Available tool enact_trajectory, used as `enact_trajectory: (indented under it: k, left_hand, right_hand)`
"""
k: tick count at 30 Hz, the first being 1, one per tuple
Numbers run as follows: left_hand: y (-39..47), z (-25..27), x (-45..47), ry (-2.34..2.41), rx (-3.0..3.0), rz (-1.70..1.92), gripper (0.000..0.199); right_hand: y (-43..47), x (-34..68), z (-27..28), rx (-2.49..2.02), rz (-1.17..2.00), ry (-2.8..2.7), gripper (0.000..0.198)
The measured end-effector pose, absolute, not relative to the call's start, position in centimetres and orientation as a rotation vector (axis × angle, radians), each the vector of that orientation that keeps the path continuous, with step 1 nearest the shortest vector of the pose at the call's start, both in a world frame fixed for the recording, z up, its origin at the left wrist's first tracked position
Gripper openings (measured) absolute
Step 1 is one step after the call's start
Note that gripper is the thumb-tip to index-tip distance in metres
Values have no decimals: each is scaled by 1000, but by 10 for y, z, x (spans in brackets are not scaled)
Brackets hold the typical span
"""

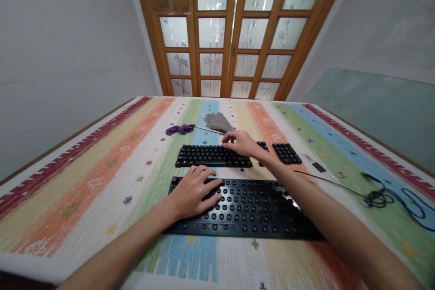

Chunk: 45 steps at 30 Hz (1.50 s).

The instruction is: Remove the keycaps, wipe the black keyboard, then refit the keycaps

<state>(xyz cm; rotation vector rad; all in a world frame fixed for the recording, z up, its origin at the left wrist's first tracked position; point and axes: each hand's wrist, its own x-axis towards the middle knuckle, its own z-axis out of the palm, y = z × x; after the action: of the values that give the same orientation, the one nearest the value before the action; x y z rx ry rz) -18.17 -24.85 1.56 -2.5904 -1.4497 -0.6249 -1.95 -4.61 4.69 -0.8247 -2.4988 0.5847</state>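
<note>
So that the keyboard base (251, 219) is apparently steadied, the left hand (192, 192) is laid on it, loosely spread, nothing gripped; the right hand (240, 142) is held nearly pinched at the keycaps (204, 156), any grip being impossible to tell; these are arrayed beyond on the desk (102, 158), presumably so key order is preserved.

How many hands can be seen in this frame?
2. The left hand lies over the left part of the black keyboard base; the right hand is at the far edge of the largest keycap block. No other hand shows.
</note>
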Motion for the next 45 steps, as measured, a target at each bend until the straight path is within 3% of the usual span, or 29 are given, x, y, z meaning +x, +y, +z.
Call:
enact_trajectory:
  k: [5, 9, 16, 23, 45]
  left_hand:
    - [-247, 15, -182, -1459, -2592, -620, 32]
    - [-246, 14, -183, -1448, -2590, -631, 31]
    - [-244, 12, -182, -1444, -2594, -686, 31]
    - [-244, 11, -178, -1432, -2633, -678, 43]
    - [-246, 11, -175, -1425, -2655, -655, 39]
  right_hand:
    - [-85, 10, 56, -665, 960, -2491, 7]
    - [-115, 26, 58, -644, 1057, -2510, 6]
    - [-133, 32, 44, -670, 993, -2505, 5]
    - [-136, 31, 28, -710, 903, -2435, 7]
    - [-150, 34, 16, -540, 606, -2458, 10]
